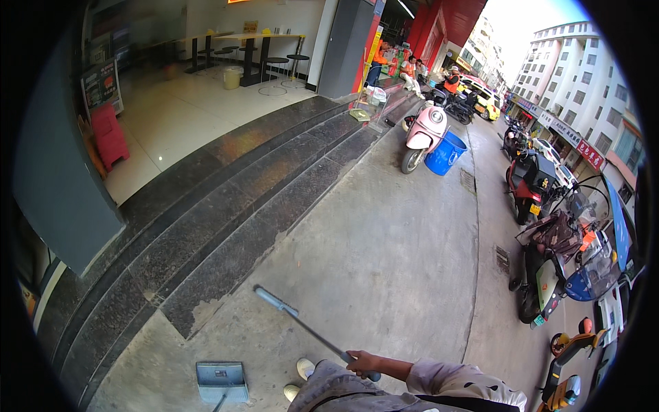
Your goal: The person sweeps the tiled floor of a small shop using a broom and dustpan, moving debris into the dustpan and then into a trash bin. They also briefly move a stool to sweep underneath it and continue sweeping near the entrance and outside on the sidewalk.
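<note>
My right hand point(363, 363) is closed around the grey handle of a broom point(322, 337), near its upper end. The broom's light blue head point(275, 299) with dark bristles is on or just above the concrete, beside the lowest dark stone step point(247, 234). A blue-grey dustpan point(221, 381) with a toothed edge is at the lower left, and its handle runs out of the bottom of the picture. My left hand is out of view. Both my pale shoes point(305, 368) are between the dustpan and the broom handle.
Dark stone steps rise to a tiled shop floor point(206, 134) with tables and stools. A pink scooter point(426, 129) and a blue bin point(446, 153) stand ahead. Parked scooters point(540, 288) line the right side. People point(409, 72) sit and stand farther along. Drain grates point(502, 259) mark the pavement.
</note>
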`<move>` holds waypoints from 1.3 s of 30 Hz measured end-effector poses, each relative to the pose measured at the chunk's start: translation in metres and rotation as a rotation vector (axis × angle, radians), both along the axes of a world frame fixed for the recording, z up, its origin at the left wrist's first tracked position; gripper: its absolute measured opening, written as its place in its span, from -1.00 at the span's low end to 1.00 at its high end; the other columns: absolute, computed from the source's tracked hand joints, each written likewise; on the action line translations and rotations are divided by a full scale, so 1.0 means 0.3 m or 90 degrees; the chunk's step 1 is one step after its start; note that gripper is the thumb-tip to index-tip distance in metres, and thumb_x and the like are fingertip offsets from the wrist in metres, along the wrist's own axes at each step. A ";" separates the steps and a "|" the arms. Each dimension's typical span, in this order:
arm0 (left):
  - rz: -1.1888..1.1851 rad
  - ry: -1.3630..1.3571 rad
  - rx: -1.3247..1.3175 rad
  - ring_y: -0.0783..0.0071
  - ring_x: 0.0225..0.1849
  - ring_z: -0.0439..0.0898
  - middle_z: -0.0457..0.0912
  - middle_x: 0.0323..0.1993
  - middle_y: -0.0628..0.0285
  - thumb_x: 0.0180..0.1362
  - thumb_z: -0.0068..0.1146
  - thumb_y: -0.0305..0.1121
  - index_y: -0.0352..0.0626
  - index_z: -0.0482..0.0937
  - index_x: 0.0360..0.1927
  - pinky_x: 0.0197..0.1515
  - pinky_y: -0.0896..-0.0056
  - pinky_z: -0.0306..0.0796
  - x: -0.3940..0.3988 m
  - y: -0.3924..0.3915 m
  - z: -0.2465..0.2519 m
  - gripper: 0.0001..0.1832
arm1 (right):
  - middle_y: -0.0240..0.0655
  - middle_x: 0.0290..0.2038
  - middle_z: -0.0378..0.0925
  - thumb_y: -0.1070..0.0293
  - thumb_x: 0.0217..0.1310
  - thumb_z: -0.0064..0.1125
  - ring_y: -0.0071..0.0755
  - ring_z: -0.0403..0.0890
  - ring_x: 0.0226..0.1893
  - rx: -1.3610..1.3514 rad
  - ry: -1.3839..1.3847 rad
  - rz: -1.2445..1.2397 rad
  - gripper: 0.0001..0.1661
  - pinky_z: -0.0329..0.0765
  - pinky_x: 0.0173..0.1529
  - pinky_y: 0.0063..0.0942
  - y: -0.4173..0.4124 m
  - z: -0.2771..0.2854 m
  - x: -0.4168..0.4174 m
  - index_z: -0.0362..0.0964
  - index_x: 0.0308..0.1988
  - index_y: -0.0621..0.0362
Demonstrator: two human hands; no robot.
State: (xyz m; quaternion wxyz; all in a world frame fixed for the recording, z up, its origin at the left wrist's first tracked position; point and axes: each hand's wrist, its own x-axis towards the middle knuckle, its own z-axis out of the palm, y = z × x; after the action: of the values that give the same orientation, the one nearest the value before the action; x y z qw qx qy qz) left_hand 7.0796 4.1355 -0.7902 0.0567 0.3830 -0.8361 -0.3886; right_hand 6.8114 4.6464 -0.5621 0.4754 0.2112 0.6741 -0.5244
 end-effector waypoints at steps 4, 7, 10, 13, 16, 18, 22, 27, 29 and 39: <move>0.255 0.153 0.294 0.52 -0.82 0.27 0.39 -0.65 0.20 -0.05 -0.05 -0.36 -0.25 0.38 -0.19 -0.80 0.55 0.15 -0.385 0.190 0.315 -0.69 | -0.38 -0.63 0.25 0.48 -0.08 0.05 -0.53 0.31 -0.75 0.031 0.081 -0.185 -0.29 0.32 -0.73 -0.46 0.132 -0.079 -0.176 -0.04 0.10 0.13; 0.304 0.129 0.288 0.61 -0.94 0.15 0.26 -0.82 0.34 -0.05 -0.03 -0.50 -0.22 0.35 -0.42 -0.92 0.61 0.01 -0.625 0.351 0.531 -0.90 | -0.33 -0.67 0.26 0.53 -0.08 0.03 -0.47 0.33 -0.76 0.074 0.106 -0.234 -0.28 0.36 -0.72 -0.38 0.259 -0.190 -0.398 -0.09 0.10 0.19; 0.298 0.105 0.303 0.62 -0.91 0.18 0.27 -0.83 0.36 -0.08 0.05 -0.47 -0.20 0.39 -0.49 -0.89 0.57 0.01 -0.770 0.418 0.577 -0.91 | -0.26 -0.76 0.28 0.58 -0.10 -0.01 -0.38 0.34 -0.83 0.104 0.137 -0.248 -0.36 0.35 -0.78 -0.33 0.355 -0.313 -0.666 -0.07 0.03 0.34; 0.311 0.104 0.337 0.60 -0.92 0.19 0.27 -0.83 0.35 -0.08 0.07 -0.44 -0.19 0.39 -0.50 -0.89 0.57 0.03 -0.935 0.504 0.591 -0.90 | -0.19 -0.78 0.26 0.60 -0.12 -0.06 -0.26 0.33 -0.85 0.153 0.159 -0.284 -0.73 0.31 -0.82 -0.27 0.413 -0.350 -0.940 0.07 -0.33 0.29; 0.315 0.110 0.343 0.61 -0.92 0.18 0.25 -0.85 0.37 -0.08 0.08 -0.45 -0.19 0.40 -0.48 -0.90 0.58 0.03 -1.088 0.597 0.598 -0.89 | -0.17 -0.76 0.26 0.62 -0.14 -0.09 -0.25 0.36 -0.81 0.201 0.149 -0.243 -0.70 0.31 -0.79 -0.25 0.444 -0.428 -1.149 0.05 -0.31 0.29; 0.306 0.114 0.353 0.63 -0.92 0.17 0.26 -0.84 0.38 -0.09 0.09 -0.46 -0.20 0.39 -0.46 -0.89 0.59 0.03 -1.180 0.664 0.587 -0.88 | -0.18 -0.74 0.26 0.63 -0.14 -0.10 -0.27 0.36 -0.80 0.191 0.116 -0.210 -0.69 0.33 -0.77 -0.26 0.453 -0.475 -1.249 0.04 -0.29 0.28; 0.281 0.091 0.294 0.64 -0.91 0.17 0.25 -0.84 0.38 -0.10 0.11 -0.44 -0.20 0.36 -0.45 -0.89 0.57 0.03 -1.348 0.786 0.567 -0.84 | -0.21 -0.69 0.25 0.62 -0.12 -0.12 -0.32 0.35 -0.79 0.159 0.077 -0.090 -0.62 0.33 -0.77 -0.27 0.409 -0.536 -1.240 -0.01 -0.22 0.21; 0.241 0.102 0.292 0.62 -0.92 0.19 0.27 -0.82 0.36 -0.07 0.08 -0.41 -0.18 0.36 -0.43 -0.91 0.55 0.02 -1.517 0.860 0.600 -0.84 | -0.25 -0.64 0.20 0.60 -0.11 -0.12 -0.41 0.34 -0.77 0.180 0.029 0.095 -0.47 0.32 -0.79 -0.37 0.334 -0.363 -0.980 -0.10 -0.10 0.05; 0.205 0.073 0.243 0.58 -0.80 0.28 0.37 -0.73 0.33 -0.10 0.08 -0.43 -0.23 0.39 -0.38 -0.75 0.51 0.16 -1.536 0.861 0.577 -0.81 | -0.28 -0.64 0.19 0.60 -0.10 -0.13 -0.43 0.33 -0.77 0.124 -0.035 0.092 -0.42 0.33 -0.78 -0.37 0.292 -0.293 -0.917 -0.12 -0.05 0.03; 0.236 0.087 0.253 0.60 -0.81 0.27 0.39 -0.71 0.34 -0.10 0.10 -0.42 -0.21 0.41 -0.36 -0.79 0.51 0.13 -1.520 0.864 0.578 -0.80 | -0.37 -0.59 0.23 0.51 -0.04 -0.06 -0.62 0.23 -0.72 -0.200 -0.241 -0.065 -0.51 0.22 -0.69 -0.57 0.300 0.014 -0.924 0.06 -0.04 0.08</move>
State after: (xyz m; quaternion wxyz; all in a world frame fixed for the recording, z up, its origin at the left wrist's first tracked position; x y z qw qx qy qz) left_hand 6.6236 4.3948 -0.6169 0.1066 0.5059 -0.6533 -0.5531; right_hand 6.5343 4.7365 -0.5577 0.5932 0.2628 0.4719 -0.5969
